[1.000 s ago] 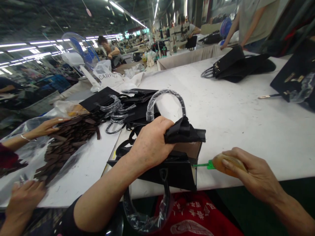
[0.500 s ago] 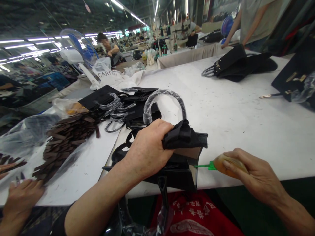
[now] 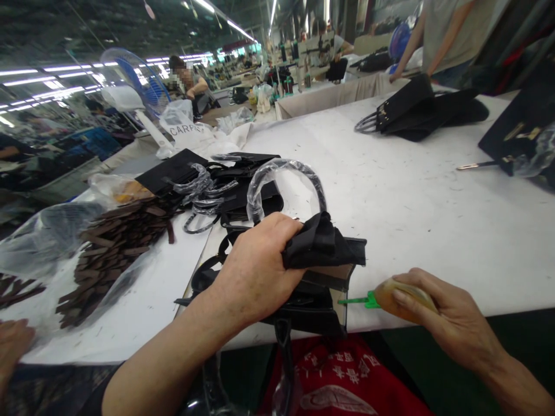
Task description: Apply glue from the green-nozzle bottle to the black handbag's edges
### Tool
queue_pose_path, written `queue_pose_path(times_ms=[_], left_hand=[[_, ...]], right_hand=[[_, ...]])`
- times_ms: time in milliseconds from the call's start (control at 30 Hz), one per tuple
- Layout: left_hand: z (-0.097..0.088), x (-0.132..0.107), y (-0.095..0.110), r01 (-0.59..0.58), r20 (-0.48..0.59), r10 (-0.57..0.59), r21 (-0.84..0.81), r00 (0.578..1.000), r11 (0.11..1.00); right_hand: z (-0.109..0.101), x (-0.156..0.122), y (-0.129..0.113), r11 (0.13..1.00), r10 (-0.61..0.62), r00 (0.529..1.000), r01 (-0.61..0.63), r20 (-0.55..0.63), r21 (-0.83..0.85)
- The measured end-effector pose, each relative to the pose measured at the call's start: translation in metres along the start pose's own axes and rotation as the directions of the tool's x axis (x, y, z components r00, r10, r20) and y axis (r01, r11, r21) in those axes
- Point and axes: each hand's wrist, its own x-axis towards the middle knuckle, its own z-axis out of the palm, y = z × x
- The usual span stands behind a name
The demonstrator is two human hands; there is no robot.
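My left hand (image 3: 264,266) is closed around the bunched black lining of a black handbag (image 3: 312,318) at the table's front edge. The bag's side stands open to the right, showing a pale inner face. A round handle (image 3: 288,164) wrapped in clear plastic rises behind the hand; another wrapped handle hangs below the edge. Wrapped around an amber squeeze bottle (image 3: 403,299), my right hand (image 3: 451,318) points its green nozzle (image 3: 366,300) left. The nozzle tip lies at the pale inner face; whether it touches cannot be made out.
Brown strips (image 3: 108,254) lie heaped at left beside clear plastic. Behind them are black bag pieces (image 3: 173,173) with wrapped handles. More black bags (image 3: 411,112) rest at the far right. A blue fan (image 3: 134,81) stands back left. A co-worker's hand (image 3: 15,341) is at the left edge.
The nozzle tip has shifted slightly down and left along the bag's side opening. My left hand keeps its grip on the lining. The co-worker's hand at left has moved further left.
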Motion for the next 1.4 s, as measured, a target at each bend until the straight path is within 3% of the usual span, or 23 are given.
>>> queue_pose_path(times_ms=[100, 267, 400, 533, 667, 800, 1000, 1167, 1400], left_hand=[[-0.001, -0.002, 0.001, 0.015, 0.003, -0.015, 0.02, 1.0, 1.0], [-0.002, -0.004, 0.0, 0.019, 0.005, -0.019, 0.004, 1.0, 1.0], [-0.003, -0.005, 0.001, 0.018, 0.013, -0.018, 0.004, 1.0, 1.0], [-0.003, -0.003, 0.003, 0.026, 0.006, -0.027, 0.035, 1.0, 0.999], [-0.004, -0.002, 0.002, 0.027, 0.006, -0.027, 0.053, 1.0, 0.998], [-0.005, -0.002, 0.003, 0.044, 0.026, -0.046, 0.059, 0.999, 0.997], [-0.011, 0.0, 0.005, 0.032, 0.071, -0.038, 0.081, 0.997, 0.996], [-0.02, 0.0, 0.006, 0.028, 0.121, -0.036, 0.068, 0.992, 0.997], [-0.023, -0.021, 0.007, 0.103, 0.157, -0.101, -0.006, 0.983, 0.995]], right_hand=[[0.003, -0.001, 0.002, 0.999, -0.037, 0.998, 0.037, -0.059, -0.01], [0.006, 0.0, 0.005, 0.995, -0.085, 0.996, 0.083, 0.031, 0.045], [0.007, 0.0, 0.007, 0.995, -0.096, 0.992, 0.096, -0.086, -0.005], [0.006, 0.0, 0.005, 0.994, -0.108, 0.994, 0.107, 0.031, 0.038], [0.006, 0.0, 0.002, 0.997, -0.071, 0.996, 0.071, -0.053, 0.003], [0.004, -0.001, 0.002, 0.995, -0.064, 0.994, 0.057, 0.087, 0.085], [-0.003, 0.002, 0.008, 0.984, -0.176, 0.971, 0.168, -0.162, -0.062], [0.0, 0.006, 0.006, 0.958, -0.277, 0.959, 0.271, -0.058, -0.096], [-0.001, 0.0, 0.006, 0.987, -0.149, 0.989, 0.148, -0.022, -0.068]])
